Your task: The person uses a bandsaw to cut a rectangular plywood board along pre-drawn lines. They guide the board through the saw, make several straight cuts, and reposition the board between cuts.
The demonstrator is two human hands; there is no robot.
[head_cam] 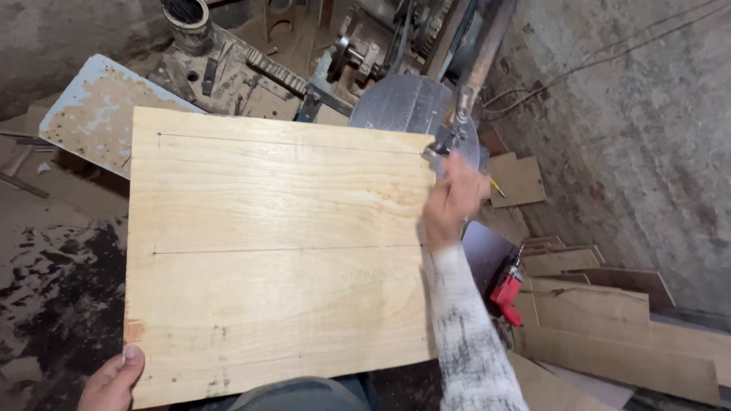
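A large pale plywood board (282, 243) with two thin pencil lines across it lies flat in front of me. My left hand (113, 380) grips its near left corner, thumb on top. My right hand (451, 199), in a grey-and-white knit sleeve, rests on the board's right edge with a yellow pencil (496, 186) sticking out of its fingers. Just beyond that hand stands the round metal guard of a saw machine (411, 106).
A worn blue-white panel (91, 114) lies under the board's far left corner. Sawdust-covered machine parts (228, 61) sit behind. Several cut wood offcuts (601, 320) and a red tool (506, 293) lie at the right by a rough grey wall (647, 137). Dark dusty floor (53, 289) at left.
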